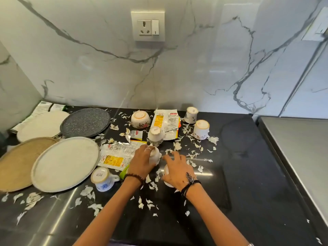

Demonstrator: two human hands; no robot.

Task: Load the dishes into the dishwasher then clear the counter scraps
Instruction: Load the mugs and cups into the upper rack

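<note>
- The left hand point(142, 161) curls round a small white cup point(154, 155) near the middle of the black tabletop point(248, 174), fingers wrapped over its side; the cup looks tipped, which suggests it is being lifted to go to the dishwasher.
- The right hand point(177, 172) is spread, fingers apart, over another white dish point(166, 176) just right of the first. Whether the fingers already touch or hold it cannot be told, since the hand covers nearly all of it; a cup or a small bowl, I cannot say which.
- The other cups stand upside down: a blue-flowered mug point(103, 178) at near left, one cup point(155, 135) just beyond the left hand, two cups point(201, 129) at far right, and a floral bowl point(140, 119) at the far side.
- Four plates point(65, 164) lie overlapping at the left, face down it seems; none is loaded yet.
- Pale peel scraps point(150, 185) litter the tabletop, and torn foil wrappers point(117, 155) lie among the cups, so the clearing step is judged untouched.
- The dishwasher is not in view. A green object by the left wrist is mostly hidden, and the packet in the far left corner is cut off by a plate.
</note>
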